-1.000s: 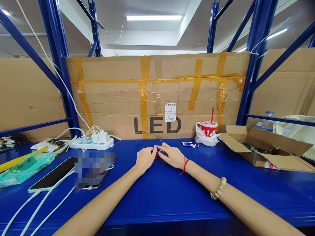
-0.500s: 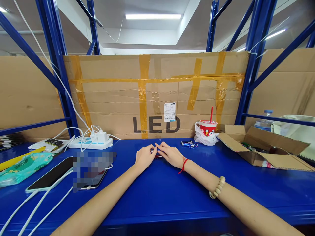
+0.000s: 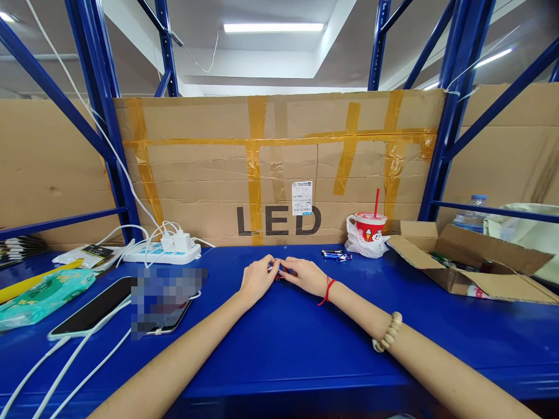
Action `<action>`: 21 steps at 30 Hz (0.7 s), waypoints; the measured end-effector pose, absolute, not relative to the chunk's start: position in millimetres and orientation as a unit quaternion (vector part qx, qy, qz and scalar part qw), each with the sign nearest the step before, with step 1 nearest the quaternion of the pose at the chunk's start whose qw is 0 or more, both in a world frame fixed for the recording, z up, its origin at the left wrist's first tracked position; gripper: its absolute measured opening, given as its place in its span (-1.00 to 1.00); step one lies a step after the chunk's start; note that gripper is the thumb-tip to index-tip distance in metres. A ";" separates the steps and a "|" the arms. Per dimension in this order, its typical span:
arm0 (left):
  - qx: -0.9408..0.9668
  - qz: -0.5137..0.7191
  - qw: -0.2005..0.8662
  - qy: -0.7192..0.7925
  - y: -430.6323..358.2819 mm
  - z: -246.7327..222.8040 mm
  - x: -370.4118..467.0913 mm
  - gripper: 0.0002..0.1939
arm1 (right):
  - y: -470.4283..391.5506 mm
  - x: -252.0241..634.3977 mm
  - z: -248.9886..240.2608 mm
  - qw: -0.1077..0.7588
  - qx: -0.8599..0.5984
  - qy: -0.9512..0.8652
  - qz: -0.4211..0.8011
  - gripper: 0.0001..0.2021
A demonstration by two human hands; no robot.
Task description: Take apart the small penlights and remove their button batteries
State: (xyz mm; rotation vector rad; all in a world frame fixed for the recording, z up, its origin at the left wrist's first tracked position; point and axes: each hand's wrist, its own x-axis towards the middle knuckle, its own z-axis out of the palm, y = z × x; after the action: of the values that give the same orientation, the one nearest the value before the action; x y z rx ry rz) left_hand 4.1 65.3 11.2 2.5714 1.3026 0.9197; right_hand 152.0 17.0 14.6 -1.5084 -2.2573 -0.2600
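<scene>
My left hand (image 3: 258, 278) rests at the middle of the blue table, its fingers closed on a small shiny piece that I cannot make out. Close beside it, my right hand (image 3: 308, 276) has its fingers together and bent toward the left fingertips; what they grip, if anything, is hidden. A small dark red object (image 3: 278, 277) lies on the table between the hands, partly covered by them. Behind and to the right of my right hand is a small group of blue and silver pieces (image 3: 335, 255).
A red cup (image 3: 370, 226) in a white bag and an open cardboard box (image 3: 454, 279) stand right. At left are a power strip (image 3: 161, 254), a phone (image 3: 94, 308), another partly blurred phone (image 3: 174, 320), cables and a teal packet (image 3: 46, 294). Cardboard (image 3: 196, 174) closes the back.
The fingertips of both hands have shifted slightly, and the right fingers have bent a little more. The view has moved slightly; the objects on the table stay in place.
</scene>
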 end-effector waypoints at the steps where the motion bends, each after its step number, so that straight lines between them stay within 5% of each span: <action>1: 0.852 0.300 0.058 0.425 65.1 11.5 4.1 -0.71 | 17.2 152.2 14.5 0.206 -0.540 -0.811 -0.095 -0.79; 21: 0.862 0.314 0.087 0.388 66.0 11.0 2.8 -0.70 | 17.1 149.9 16.0 0.280 -0.507 -0.814 -0.049 -0.78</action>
State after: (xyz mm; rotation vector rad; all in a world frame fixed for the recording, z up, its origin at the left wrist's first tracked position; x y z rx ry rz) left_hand 2.8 66.0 11.0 2.5686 1.1571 0.9350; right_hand 149.9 17.1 16.0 -1.3584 -2.1827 -0.1306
